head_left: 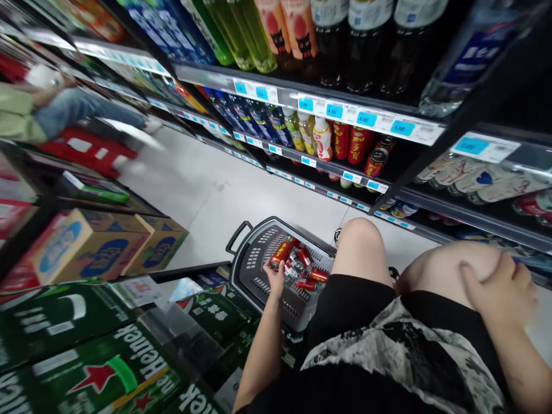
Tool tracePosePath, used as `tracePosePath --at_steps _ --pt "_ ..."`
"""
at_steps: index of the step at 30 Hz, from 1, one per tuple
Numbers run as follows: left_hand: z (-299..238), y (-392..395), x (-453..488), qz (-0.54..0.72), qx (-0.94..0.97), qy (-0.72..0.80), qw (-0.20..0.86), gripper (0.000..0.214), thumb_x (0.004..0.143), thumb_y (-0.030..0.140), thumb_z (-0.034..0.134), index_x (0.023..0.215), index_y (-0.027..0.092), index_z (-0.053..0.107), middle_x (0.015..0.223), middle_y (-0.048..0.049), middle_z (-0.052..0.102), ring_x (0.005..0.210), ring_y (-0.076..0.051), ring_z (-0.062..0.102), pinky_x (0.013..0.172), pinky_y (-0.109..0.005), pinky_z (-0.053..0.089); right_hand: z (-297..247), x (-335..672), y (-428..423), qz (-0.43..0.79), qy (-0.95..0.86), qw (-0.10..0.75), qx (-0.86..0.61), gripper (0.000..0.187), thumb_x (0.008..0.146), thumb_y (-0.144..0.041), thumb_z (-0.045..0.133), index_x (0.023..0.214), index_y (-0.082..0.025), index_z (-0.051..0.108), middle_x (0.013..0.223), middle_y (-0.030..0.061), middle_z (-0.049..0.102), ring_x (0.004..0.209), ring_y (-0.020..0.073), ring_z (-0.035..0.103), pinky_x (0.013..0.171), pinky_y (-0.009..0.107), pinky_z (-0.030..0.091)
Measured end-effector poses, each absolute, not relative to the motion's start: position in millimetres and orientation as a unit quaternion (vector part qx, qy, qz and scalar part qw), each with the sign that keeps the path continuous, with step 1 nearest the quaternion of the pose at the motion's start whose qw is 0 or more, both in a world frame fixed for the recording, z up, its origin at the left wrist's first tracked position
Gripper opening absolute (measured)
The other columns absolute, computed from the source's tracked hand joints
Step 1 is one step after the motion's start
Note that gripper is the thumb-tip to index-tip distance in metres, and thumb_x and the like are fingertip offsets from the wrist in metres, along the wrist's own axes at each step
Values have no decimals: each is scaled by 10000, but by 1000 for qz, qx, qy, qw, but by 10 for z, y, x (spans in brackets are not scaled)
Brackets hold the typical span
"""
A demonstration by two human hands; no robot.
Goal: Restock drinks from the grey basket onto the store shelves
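Note:
My left hand reaches into a grey shopping basket on the floor. Its fingers are closed on a red drink can with yellow lettering, tilted above the basket's bottom. Several more red cans lie on their sides there, some showing silver ends. My right hand rests on my bent right knee, fingers spread, with nothing in it.
Drink shelves run along the far side, with red cans on a lower tier. Green beer cartons are stacked at my left, with brown cartons beyond. Another person sits by a red crate in the aisle.

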State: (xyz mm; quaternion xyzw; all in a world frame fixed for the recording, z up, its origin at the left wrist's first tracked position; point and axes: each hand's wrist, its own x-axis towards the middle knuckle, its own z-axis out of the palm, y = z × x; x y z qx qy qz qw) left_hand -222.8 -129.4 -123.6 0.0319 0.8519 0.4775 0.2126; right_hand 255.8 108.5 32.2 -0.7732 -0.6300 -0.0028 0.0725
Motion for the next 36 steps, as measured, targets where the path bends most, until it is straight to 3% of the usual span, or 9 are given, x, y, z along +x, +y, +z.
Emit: tracePosePath --at_steps 5,12,14,18,23,28,32,36 --pt "-478 -1102 -2006 595 79 751 274 892 701 671 839 1369 263 411 1328 -126 591 1181 -257 663 984 -401 574 391 2632 839 18 -638 86 -765 944 928 -818 380 1598 -153 387 1457 307 487 1286 513 505 918 638 479" --pt "441 -452 -1105 645 181 583 460 869 705 691 834 1368 310 422 1401 -105 602 1120 -257 714 974 -412 580 372 2770 739 28 -631 108 -768 955 936 -818 344 1574 -111 406 1479 287 492 1248 492 531 887 573 485" --pt "612 -284 -815 634 197 542 516 845 713 703 829 1351 297 452 1428 -107 595 1096 -261 723 913 -383 600 332 2817 730 17 -640 141 -755 938 949 -777 354 1568 -75 417 1496 295 480 1273 496 522 910 588 490" --pt "797 -29 -289 595 261 481 589 801 730 671 840 1353 278 524 1440 -97 604 1124 -250 705 804 -303 626 280 2895 639 -54 -714 266 -645 815 1001 -584 452 1565 0 384 1561 307 408 1446 462 398 1109 591 430" --pt "856 167 214 547 404 434 591 819 725 565 892 1405 262 551 1480 -127 565 1230 -299 644 742 -275 635 314 2919 424 -126 -788 358 -485 932 933 -478 696 1631 -113 197 1616 301 320 1478 425 399 1101 566 487" --pt "926 268 469 470 541 379 586 724 773 458 880 1410 264 595 1499 -137 528 1310 -334 589 636 -210 603 352 3016 388 -27 -826 398 -398 1031 924 -550 671 1649 -104 91 1592 306 355 1490 420 387 1094 603 507" --pt "1050 327 508 410 640 370 534 638 826 411 839 1415 274 638 1426 -144 577 1338 -352 559 557 -166 559 333 3101 430 -1 -819 396 -415 943 960 -552 616 1641 -87 156 1480 269 509 1387 381 526 1071 560 548" --pt "1244 388 475 359 701 359 500 596 862 394 804 1433 329 647 1465 -128 555 1367 -353 547 686 -273 639 296 3083 446 -31 -819 406 -404 838 982 -507 632 1612 -88 273 1390 234 596 1253 341 623 1001 485 591"
